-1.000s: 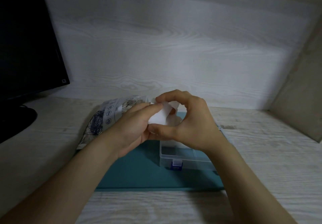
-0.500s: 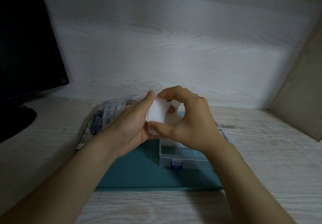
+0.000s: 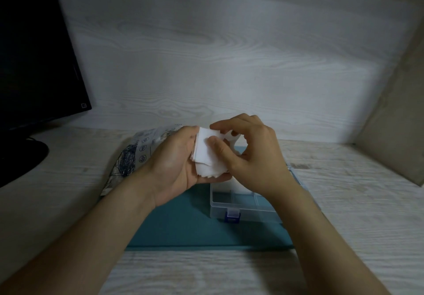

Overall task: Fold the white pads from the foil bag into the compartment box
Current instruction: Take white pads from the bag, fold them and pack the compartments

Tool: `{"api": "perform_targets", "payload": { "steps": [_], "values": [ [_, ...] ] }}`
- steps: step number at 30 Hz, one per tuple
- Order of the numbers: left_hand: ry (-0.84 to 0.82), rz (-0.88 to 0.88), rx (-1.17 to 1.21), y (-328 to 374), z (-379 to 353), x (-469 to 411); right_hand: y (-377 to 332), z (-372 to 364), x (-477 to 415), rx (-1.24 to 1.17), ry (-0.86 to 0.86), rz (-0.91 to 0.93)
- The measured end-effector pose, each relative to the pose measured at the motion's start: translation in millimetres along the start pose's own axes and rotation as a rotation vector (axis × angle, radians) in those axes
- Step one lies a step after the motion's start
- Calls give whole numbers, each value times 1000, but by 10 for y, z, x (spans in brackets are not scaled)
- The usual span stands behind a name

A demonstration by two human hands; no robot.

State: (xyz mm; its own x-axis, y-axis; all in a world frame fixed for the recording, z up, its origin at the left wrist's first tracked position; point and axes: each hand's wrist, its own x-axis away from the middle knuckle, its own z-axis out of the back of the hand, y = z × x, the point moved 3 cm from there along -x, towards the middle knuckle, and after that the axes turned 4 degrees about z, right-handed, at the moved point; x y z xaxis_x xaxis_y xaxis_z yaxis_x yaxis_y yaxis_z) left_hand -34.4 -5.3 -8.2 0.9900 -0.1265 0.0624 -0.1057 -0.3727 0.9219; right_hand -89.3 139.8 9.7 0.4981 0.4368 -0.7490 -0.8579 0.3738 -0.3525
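Observation:
A small stack of white pads (image 3: 206,154) is held between both hands above the far left part of the clear compartment box (image 3: 231,205). My left hand (image 3: 174,163) cradles the stack from the left and below. My right hand (image 3: 250,157) pinches the pads, thumb on the front face and fingers curled over the top. The printed foil bag (image 3: 137,154) lies on the table behind my left hand, partly hidden by it. The box stands open on a teal mat (image 3: 183,225), a blue latch (image 3: 232,216) at its front wall.
A dark monitor (image 3: 34,53) with its round base (image 3: 20,157) stands at the far left. A pale wood-grain wall runs behind, and a beige panel (image 3: 394,134) angles in on the right. The light wooden table (image 3: 355,203) extends around the mat.
The pads have turned so their flat face shows toward me. My right thumb has moved onto that face and my left hand has opened more under the stack.

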Motion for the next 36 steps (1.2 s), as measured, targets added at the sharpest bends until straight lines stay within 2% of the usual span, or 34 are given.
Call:
{"api": "perform_targets", "payload": {
  "steps": [6,13,20,28,32,36],
  "values": [
    [31,-19,7,-6,-6,5,-7,54,-5,-51,11,-56],
    [261,-129,-6,14,15,28,-28,88,-29,-125,49,-137],
    [191,-231,-241,28,-87,95,44,90,-39,-248,33,-281],
    [226,-236,-283,13,-73,82,10,109,-48,-417,-1,-421],
    [229,-238,-293,1,-63,86,8,134,-44,-364,79,-447],
    [249,-245,-310,14,-36,90,46,248,-26,-367,345,-463]
  ]
}}
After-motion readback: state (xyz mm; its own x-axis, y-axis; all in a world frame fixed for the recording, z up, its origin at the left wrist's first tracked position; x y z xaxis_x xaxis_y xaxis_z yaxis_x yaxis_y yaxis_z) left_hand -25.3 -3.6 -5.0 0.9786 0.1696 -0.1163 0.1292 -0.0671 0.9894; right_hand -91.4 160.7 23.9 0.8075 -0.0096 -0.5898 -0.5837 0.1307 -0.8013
